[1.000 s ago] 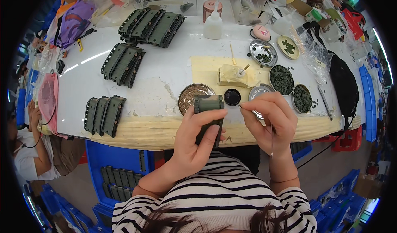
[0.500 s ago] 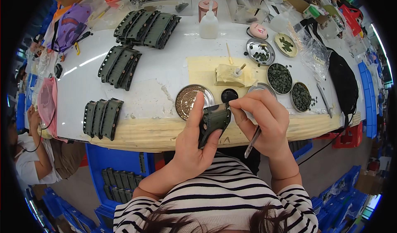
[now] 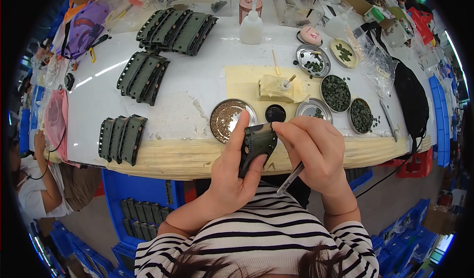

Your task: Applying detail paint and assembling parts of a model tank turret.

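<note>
My left hand (image 3: 231, 172) is closed round a dark green moulded plastic part (image 3: 254, 147), tilted up over the table's near edge. Its index finger points up along one side and its thumb presses the other. My right hand (image 3: 316, 149) pinches at the upper right corner of that part, thumb and index fingertip together. Whatever lies between these fingertips is too small to make out. Slim metal tweezers (image 3: 290, 179) are tucked in the same hand, slanting down toward my striped shirt. Just beyond the hands are a dish of small copper-coloured pieces (image 3: 224, 117) and a small black round cup (image 3: 275, 113).
Stacks of similar green parts (image 3: 121, 139) lie at left. Tins of dark green pieces (image 3: 335, 94) and a metal dish (image 3: 312, 64) stand at right, beside another metal tool (image 3: 388, 115). A tape-wrapped block (image 3: 274, 89) and a white squeeze bottle (image 3: 252, 28) stand mid-table. A blue crate (image 3: 116, 194) sits below.
My right fingers have come down closer on the part's corner, and the tweezers in that hand have swung lower and leftward. My left hand has barely moved. The view has shifted slightly.
</note>
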Demonstrator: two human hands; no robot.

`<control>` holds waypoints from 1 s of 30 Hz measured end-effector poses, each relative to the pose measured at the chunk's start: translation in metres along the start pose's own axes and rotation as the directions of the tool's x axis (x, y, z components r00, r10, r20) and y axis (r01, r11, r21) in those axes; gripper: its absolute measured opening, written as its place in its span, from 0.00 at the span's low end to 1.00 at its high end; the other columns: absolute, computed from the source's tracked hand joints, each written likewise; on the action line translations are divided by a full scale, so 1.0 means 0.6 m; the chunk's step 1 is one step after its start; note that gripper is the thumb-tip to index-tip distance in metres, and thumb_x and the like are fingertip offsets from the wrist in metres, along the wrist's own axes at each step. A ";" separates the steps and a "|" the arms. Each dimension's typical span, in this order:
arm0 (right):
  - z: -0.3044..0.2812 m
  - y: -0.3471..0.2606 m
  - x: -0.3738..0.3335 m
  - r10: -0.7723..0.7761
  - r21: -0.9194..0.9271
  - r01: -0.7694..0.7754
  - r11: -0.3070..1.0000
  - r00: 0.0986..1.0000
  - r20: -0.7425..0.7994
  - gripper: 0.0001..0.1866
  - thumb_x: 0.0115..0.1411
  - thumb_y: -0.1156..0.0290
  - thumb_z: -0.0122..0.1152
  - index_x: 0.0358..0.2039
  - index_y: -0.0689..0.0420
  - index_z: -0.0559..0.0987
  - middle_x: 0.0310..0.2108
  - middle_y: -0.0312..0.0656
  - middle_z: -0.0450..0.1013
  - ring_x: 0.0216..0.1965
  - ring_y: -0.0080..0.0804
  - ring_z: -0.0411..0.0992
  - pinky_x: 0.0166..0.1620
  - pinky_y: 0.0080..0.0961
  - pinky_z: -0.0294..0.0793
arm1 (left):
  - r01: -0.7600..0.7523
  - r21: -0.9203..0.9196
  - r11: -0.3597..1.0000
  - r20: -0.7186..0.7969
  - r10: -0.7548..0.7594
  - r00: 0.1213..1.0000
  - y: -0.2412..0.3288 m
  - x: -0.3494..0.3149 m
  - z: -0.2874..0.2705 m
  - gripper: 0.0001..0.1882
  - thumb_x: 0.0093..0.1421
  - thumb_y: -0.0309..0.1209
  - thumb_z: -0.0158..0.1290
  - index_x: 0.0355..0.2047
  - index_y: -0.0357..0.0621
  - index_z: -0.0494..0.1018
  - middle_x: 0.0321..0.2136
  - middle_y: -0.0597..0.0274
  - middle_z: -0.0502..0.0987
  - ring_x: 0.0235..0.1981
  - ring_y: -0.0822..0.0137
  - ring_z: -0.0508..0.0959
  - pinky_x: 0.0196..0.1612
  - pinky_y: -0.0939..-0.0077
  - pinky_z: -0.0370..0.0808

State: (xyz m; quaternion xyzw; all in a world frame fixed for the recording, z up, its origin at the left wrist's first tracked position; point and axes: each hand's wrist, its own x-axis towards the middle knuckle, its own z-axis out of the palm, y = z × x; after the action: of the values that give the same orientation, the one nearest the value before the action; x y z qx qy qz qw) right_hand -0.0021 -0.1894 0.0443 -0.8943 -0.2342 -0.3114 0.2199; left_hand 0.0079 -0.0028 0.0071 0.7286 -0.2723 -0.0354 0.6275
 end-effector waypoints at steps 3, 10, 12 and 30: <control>-0.003 -0.005 0.002 0.024 0.043 -0.025 0.999 1.000 0.013 0.18 0.43 0.78 0.64 0.39 0.64 0.78 0.29 0.41 0.72 0.24 0.30 0.71 0.25 0.24 0.68 | 0.000 -0.010 1.000 -0.022 0.000 1.000 -0.002 -0.002 0.002 0.36 0.59 0.20 0.51 0.65 0.28 0.47 0.45 0.45 0.73 0.37 0.62 0.78 0.40 0.78 0.74; 0.000 -0.015 -0.002 0.183 0.223 -0.167 0.960 0.982 -0.051 0.16 0.45 0.78 0.70 0.36 0.61 0.80 0.27 0.41 0.73 0.24 0.34 0.73 0.25 0.26 0.71 | -0.091 0.018 0.996 0.049 0.090 0.995 -0.003 0.003 -0.005 0.36 0.63 0.21 0.46 0.67 0.33 0.40 0.49 0.52 0.69 0.41 0.71 0.75 0.43 0.79 0.75; 0.000 -0.014 -0.001 0.185 0.232 -0.167 0.958 0.981 -0.056 0.15 0.45 0.78 0.70 0.36 0.60 0.80 0.27 0.41 0.73 0.24 0.34 0.73 0.25 0.26 0.71 | -0.069 0.028 0.997 0.051 0.068 0.996 -0.001 0.001 -0.005 0.37 0.63 0.22 0.46 0.67 0.33 0.40 0.49 0.52 0.70 0.42 0.71 0.75 0.43 0.79 0.75; -0.015 -0.012 -0.003 0.279 0.197 -0.256 0.946 0.955 -0.101 0.14 0.45 0.82 0.69 0.35 0.61 0.80 0.27 0.42 0.73 0.25 0.32 0.72 0.26 0.23 0.71 | 0.149 -0.387 0.910 0.045 -0.143 0.989 0.002 0.005 0.003 0.36 0.64 0.22 0.46 0.68 0.41 0.41 0.50 0.49 0.69 0.36 0.69 0.76 0.40 0.75 0.77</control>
State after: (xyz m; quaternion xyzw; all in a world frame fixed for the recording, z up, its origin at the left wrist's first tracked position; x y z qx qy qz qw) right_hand -0.0113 -0.1893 0.0514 -0.8723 -0.1236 -0.3124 0.3554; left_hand 0.0095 -0.0058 0.0090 0.6073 -0.2096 -0.1415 0.7531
